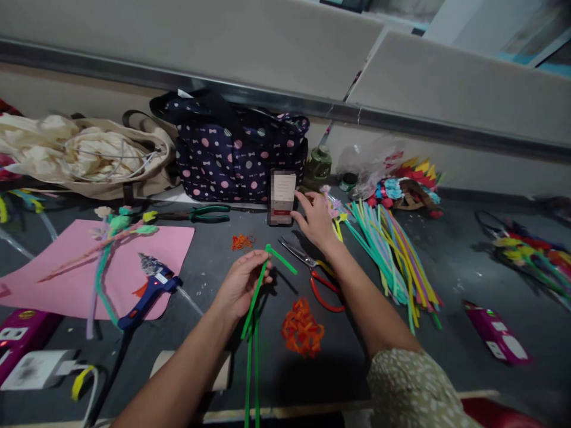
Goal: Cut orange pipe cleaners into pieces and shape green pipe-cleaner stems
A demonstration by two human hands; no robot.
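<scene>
My left hand (245, 280) pinches bright green pipe cleaners (256, 296) at their bent, knotted top. One short end sticks out to the right, and long strands hang down past the table edge. My right hand (316, 219) reaches to the right edge of a phone (284, 193) propped upright against the bag. Its thumb and forefinger are spread at the screen's edge, with nothing gripped. Red-handled scissors (322, 288) lie under my right wrist. Between my forearms sits a heap of orange twisted pieces (303, 328); a smaller pile of orange bits (242, 242) lies beyond my left hand.
A dark patterned bag (232, 148) stands against the wall. Green-handled pliers (207, 213), a pink sheet (62, 261) with fuzzy flowers, and a blue glue gun (149, 291) are at left. Colourful pipe cleaners (392, 255) and a purple device (497, 334) lie at right.
</scene>
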